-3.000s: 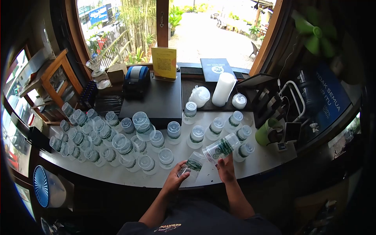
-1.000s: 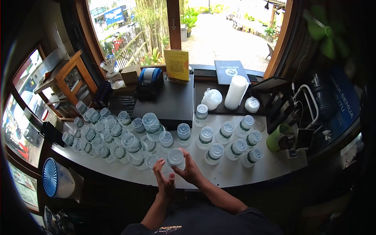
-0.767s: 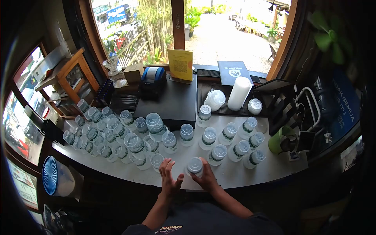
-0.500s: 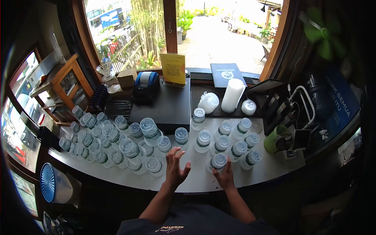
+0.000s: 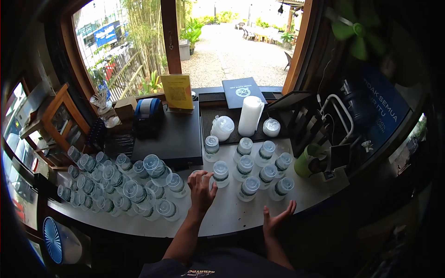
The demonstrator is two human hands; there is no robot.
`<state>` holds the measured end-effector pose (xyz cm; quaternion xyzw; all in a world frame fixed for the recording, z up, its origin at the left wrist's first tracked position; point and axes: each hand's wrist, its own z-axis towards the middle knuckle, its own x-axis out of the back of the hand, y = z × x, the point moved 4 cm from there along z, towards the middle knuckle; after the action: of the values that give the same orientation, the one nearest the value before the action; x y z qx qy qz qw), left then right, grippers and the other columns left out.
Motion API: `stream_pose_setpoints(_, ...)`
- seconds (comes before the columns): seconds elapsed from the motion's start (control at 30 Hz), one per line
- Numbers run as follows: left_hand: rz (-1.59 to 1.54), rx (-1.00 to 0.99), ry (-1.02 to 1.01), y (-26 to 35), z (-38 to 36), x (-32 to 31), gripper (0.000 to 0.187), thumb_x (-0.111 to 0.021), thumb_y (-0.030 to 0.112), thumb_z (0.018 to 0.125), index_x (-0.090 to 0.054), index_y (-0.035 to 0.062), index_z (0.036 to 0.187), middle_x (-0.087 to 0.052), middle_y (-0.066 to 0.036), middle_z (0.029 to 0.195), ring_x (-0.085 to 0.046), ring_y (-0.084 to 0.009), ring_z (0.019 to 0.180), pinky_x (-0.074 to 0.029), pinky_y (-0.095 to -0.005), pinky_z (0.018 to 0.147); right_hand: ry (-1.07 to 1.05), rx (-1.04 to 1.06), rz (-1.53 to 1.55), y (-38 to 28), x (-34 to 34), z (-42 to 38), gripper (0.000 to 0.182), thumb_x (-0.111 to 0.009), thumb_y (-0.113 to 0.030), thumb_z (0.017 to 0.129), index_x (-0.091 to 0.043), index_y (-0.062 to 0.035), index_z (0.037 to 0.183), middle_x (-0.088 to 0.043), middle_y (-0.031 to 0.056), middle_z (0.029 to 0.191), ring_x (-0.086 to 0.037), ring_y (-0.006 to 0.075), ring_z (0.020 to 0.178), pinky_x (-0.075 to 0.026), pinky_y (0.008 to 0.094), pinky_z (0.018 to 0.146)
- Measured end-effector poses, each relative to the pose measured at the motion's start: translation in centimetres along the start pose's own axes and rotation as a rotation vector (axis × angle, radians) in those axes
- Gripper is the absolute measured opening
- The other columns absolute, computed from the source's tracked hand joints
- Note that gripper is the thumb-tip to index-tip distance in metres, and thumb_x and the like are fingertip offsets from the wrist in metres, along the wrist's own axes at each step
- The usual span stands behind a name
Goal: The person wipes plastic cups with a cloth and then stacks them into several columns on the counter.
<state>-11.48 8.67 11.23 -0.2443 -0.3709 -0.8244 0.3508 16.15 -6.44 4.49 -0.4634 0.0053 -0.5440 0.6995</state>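
Observation:
Clear plastic cups with green print stand bottom-up on the white counter (image 5: 227, 220). My left hand (image 5: 201, 192) is over the counter's middle, fingers curved and thumb apart, its fingertips right at the left side of a cup (image 5: 220, 172). Part of another cup behind these fingers is hidden. My right hand (image 5: 277, 217) is near the front edge with fingers spread and palm turned up, holding nothing. Just beyond it are a front cup (image 5: 249, 187) and another cup (image 5: 282, 187), part of the group on the right.
Many more cups (image 5: 111, 178) crowd the left side. Behind stand a black box (image 5: 174, 134), a yellow sign (image 5: 177, 91), a tall white stack (image 5: 251, 116) and wrapped white lids (image 5: 223, 127). A green container (image 5: 308, 160) is on the right, a blue-lidded tub (image 5: 53, 238) lower left.
My right hand has let go of the front cup and drawn back to the right, opening. That cup sits closer to the right group. The view has turned right.

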Motion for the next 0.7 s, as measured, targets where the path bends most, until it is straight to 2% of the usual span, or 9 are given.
stream_pose_setpoints(0.13,-0.034,-0.024,0.115,0.2,-1.9,0.2,0.048,-0.073,0.010,0.077,-0.058,0.0089,0.123,-0.048,-0.016,0.132,-0.041,-0.0360,0.130,-0.028,-0.0537,0.112,-0.079,0.016,0.018,-0.2,-1.4,3.4,0.130,-0.089,-0.046,0.072,-0.004,-0.0025,0.160,-0.006,0.0332,0.162,-0.013,0.0509,0.151,-0.020,0.0595,0.121)
stream_pose_setpoints(0.17,-0.011,-0.032,0.169,0.1,-2.3,0.4,0.049,-0.073,0.009,0.077,-0.057,0.0091,0.124,-0.046,-0.017,0.134,-0.039,-0.0373,0.131,-0.028,-0.0545,0.112,-0.085,-0.012,0.022,0.0,-2.5,4.2,0.132,-0.091,-0.037,0.071,0.000,-0.0045,0.161,-0.002,0.0315,0.164,-0.011,0.0495,0.152,-0.018,0.0584,0.122)
stream_pose_setpoints(0.27,-0.216,0.127,0.193,-0.3,-2.8,0.3,0.050,-0.071,0.008,0.078,-0.055,0.0086,0.126,-0.041,-0.020,0.140,-0.035,-0.0412,0.134,-0.029,-0.0550,0.112,-0.109,-0.095,0.032,1.0,-5.1,6.4,0.128,-0.090,-0.032,0.074,0.001,-0.0038,0.160,-0.003,0.0293,0.165,-0.012,0.0480,0.152,-0.018,0.0571,0.122)
stream_pose_setpoints(0.4,-0.179,0.097,0.049,-0.8,-5.1,0.7,0.050,-0.074,0.006,0.081,-0.055,0.0104,0.127,-0.040,-0.020,0.140,-0.038,-0.0423,0.133,-0.034,-0.0519,0.111,0.091,-0.018,0.083,-1.3,-4.4,6.2,0.103,-0.076,-0.030,0.087,-0.009,0.0002,0.159,-0.010,0.0280,0.163,-0.017,0.0466,0.151,-0.020,0.0559,0.122)
stream_pose_setpoints(0.47,-0.167,0.045,0.025,-0.1,-6.6,1.8,0.046,-0.076,0.009,0.082,-0.057,0.0116,0.124,-0.043,-0.019,0.138,-0.041,-0.0415,0.130,-0.037,-0.0512,0.109,0.086,0.102,0.212,-3.4,-3.7,3.9,0.075,-0.067,-0.020,0.091,-0.028,0.0035,0.150,-0.032,0.0268,0.150,-0.034,0.0439,0.140,-0.026,0.0547,0.117)
stream_pose_setpoints(0.53,-0.265,0.056,0.024,-0.1,-8.4,2.2,0.046,-0.079,0.011,0.083,-0.058,0.0123,0.124,-0.042,-0.020,0.140,-0.043,-0.0418,0.131,-0.040,-0.0509,0.108,-0.234,0.353,0.423,-7.7,-3.9,1.6,0.063,-0.069,-0.015,0.087,-0.039,0.0019,0.139,-0.045,0.0248,0.136,-0.047,0.0410,0.126,-0.040,0.0509,0.107)
stream_pose_setpoints(0.57,-0.299,0.055,0.053,0.0,-8.9,2.9,0.047,-0.080,0.012,0.083,-0.058,0.0123,0.124,-0.041,-0.021,0.142,-0.043,-0.0419,0.132,-0.041,-0.0509,0.108,-0.397,0.469,0.489,-11.3,-4.1,1.2,0.076,-0.077,-0.017,0.083,-0.036,0.0001,0.145,-0.045,0.0267,0.140,-0.047,0.0459,0.129,-0.042,0.0527,0.106)
stream_pose_setpoints(0.67,-0.415,0.013,0.138,1.1,-9.1,5.0,0.052,-0.082,0.016,0.084,-0.055,0.0123,0.128,-0.039,-0.022,0.145,-0.043,-0.0413,0.136,-0.041,-0.0508,0.110,-0.795,0.420,0.632,-15.1,-8.5,-0.8,0.111,-0.091,-0.018,0.072,-0.021,-0.0054,0.157,-0.040,0.0306,0.148,-0.041,0.0469,0.140,-0.039,0.0522,0.113)
stream_pose_setpoints(0.7,-0.452,-0.008,0.168,1.5,-8.5,5.9,0.054,-0.082,0.018,0.085,-0.052,0.0123,0.130,-0.039,-0.022,0.145,-0.042,-0.0404,0.137,-0.039,-0.0507,0.112,-0.871,0.390,0.645,-15.5,-8.9,-0.5,0.108,-0.089,-0.019,0.074,-0.021,-0.0047,0.157,-0.040,0.0298,0.149,-0.044,0.0449,0.138,-0.040,0.0505,0.112)
